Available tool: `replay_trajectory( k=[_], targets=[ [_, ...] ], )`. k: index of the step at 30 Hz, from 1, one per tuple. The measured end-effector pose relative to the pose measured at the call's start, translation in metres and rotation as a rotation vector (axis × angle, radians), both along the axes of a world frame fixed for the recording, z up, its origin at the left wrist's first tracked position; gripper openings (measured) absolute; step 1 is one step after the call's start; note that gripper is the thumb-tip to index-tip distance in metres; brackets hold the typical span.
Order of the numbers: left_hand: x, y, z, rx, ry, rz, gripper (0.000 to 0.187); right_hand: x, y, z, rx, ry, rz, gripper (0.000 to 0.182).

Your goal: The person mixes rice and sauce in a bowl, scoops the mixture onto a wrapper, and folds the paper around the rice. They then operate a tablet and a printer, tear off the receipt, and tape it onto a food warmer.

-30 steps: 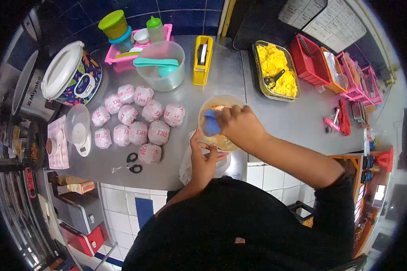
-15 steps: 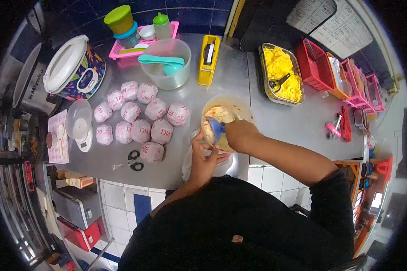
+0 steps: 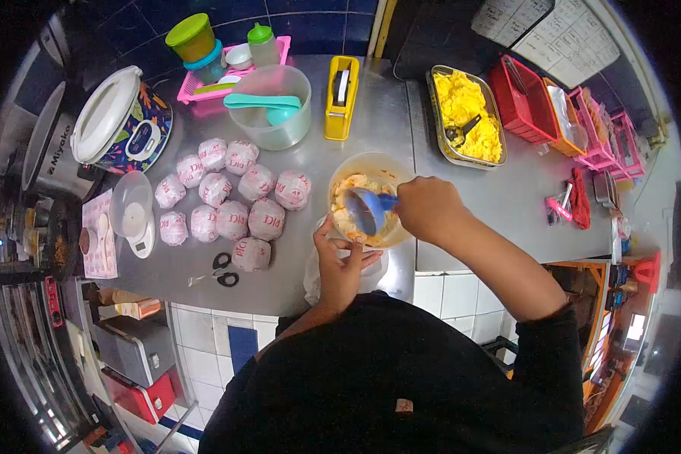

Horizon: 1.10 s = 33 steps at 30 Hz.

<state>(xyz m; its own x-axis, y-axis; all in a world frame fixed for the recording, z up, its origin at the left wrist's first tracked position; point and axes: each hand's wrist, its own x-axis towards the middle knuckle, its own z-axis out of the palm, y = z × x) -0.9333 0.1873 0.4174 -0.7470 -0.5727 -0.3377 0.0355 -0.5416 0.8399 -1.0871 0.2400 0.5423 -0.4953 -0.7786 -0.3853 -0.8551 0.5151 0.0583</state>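
Bowl, pale: stood near front edge of counter, presumably for easy reach. Left hand: partly open, fingers against bowl's near side, apparently steadying it. Right hand: closed around handle of blue scoop, head tilted inside bowl among orange-flecked food (kind unclear). Paper-wrapped bundles: sat grouped leftward, likely out of scoop's way.

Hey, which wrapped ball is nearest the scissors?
The wrapped ball lowest in the picture, beside the black-handled scissors; all the others lie farther up.
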Motion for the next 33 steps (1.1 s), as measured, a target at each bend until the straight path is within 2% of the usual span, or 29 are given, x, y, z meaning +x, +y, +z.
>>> replay_trajectory(
  k=[2, 6, 8, 9, 11, 14, 15, 17, 18, 19, 21, 25, 27, 28, 29, 31, 32, 33],
  targets=[
    [0.002, 0.0, -0.002, 0.011, 0.002, -0.007, 0.057, -0.003, -0.003, -0.037, 0.126, -0.037, -0.089, 0.018],
    [0.003, 0.0, -0.002, -0.026, -0.009, 0.013, 0.057, 0.007, -0.011, -0.043, 0.112, -0.005, -0.057, 0.018],
    [0.001, -0.001, 0.001, -0.043, -0.021, 0.016, 0.058, 0.004, -0.015, -0.025, 0.094, 0.008, 0.147, 0.02],
    [0.0, 0.0, 0.001, -0.047, -0.013, 0.022, 0.057, 0.0, -0.014, -0.023, 0.086, 0.017, 0.146, 0.02],
    [0.002, 0.001, 0.0, -0.034, -0.014, 0.037, 0.057, -0.004, -0.005, -0.023, -0.355, 0.461, 0.7, 0.027],
    [0.001, 0.001, -0.001, -0.099, -0.02, 0.055, 0.056, -0.014, 0.002, -0.037, -0.412, 0.53, 0.72, 0.017],
    [0.0, 0.001, -0.002, -0.092, -0.011, 0.084, 0.057, -0.013, 0.003, -0.048, -0.409, 0.53, 0.716, 0.017],
    [-0.003, 0.0, -0.003, -0.082, 0.003, 0.118, 0.057, -0.011, 0.002, -0.068, -0.121, 0.217, 0.189, 0.035],
    [-0.003, 0.001, -0.006, -0.091, 0.008, 0.114, 0.062, -0.003, 0.003, -0.069, -0.048, 0.177, 0.101, 0.03],
    [-0.004, 0.002, -0.008, -0.099, 0.014, 0.116, 0.067, 0.005, 0.003, -0.057, -0.045, 0.18, 0.114, 0.03],
    [-0.002, 0.002, -0.007, -0.097, 0.029, 0.089, 0.069, 0.017, 0.003, -0.032, 0.27, -0.123, 0.213, 0.026],
    [0.004, -0.006, -0.006, -0.062, 0.051, -0.022, 0.069, 0.014, -0.019, -0.058, 0.121, -0.262, 0.04, 0.026],
    [0.002, 0.0, -0.004, -0.094, 0.069, 0.021, 0.068, -0.003, -0.033, -0.065, 0.137, -0.314, 0.001, 0.02],
    [0.001, 0.001, -0.004, -0.125, 0.088, 0.066, 0.067, -0.012, -0.024, -0.062, -0.02, -0.383, -0.094, 0.022],
    [0.001, 0.0, -0.003, -0.132, 0.089, 0.068, 0.067, -0.013, -0.017, -0.061, -0.027, -0.383, -0.091, 0.022],
    [0.0, -0.002, 0.0, -0.099, 0.008, 0.086, 0.067, 0.001, -0.006, -0.033, -0.114, -0.146, -0.094, 0.023],
    [0.0, -0.002, 0.0, -0.096, 0.006, 0.089, 0.067, 0.011, -0.002, -0.025, -0.111, -0.148, -0.091, 0.023],
    [-0.001, -0.002, 0.0, -0.099, 0.015, 0.09, 0.067, 0.022, 0.002, -0.018, -0.158, -0.022, -0.032, 0.022]
  ],
)
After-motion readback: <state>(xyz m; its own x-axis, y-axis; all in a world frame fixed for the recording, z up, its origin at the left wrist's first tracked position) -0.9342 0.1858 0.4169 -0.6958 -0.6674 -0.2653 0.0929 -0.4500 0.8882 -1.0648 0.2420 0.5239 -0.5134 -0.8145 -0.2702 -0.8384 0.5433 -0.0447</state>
